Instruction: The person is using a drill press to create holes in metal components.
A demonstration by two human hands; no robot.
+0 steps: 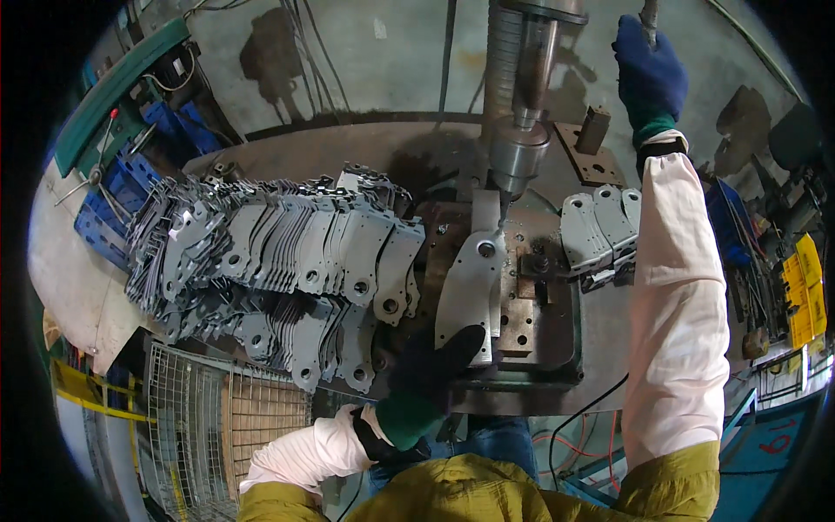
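Grey curved metal plate (pixel 461 287) near tabletop (pixel 602 344) front edge, thumb of my dark-gloved left hand (pixel 426 370) on it, finger grip hidden; blue-gloved right hand (pixel 652 78) clenched round grey metal lever (pixel 650 17). Light hold could let plate shift.

The upper edge cuts off the drill (pixel 535 74) and the lever (pixel 650 19) in the right hand (pixel 652 74). The right sleeve (pixel 677 304) hides part of the small stack (pixel 591 228); the left hand (pixel 426 365), its fingers lost in dark, covers part of the plate (pixel 465 283)

Single head-worn fisheye view, facing down and forward, near above the workbench (pixel 304 148)
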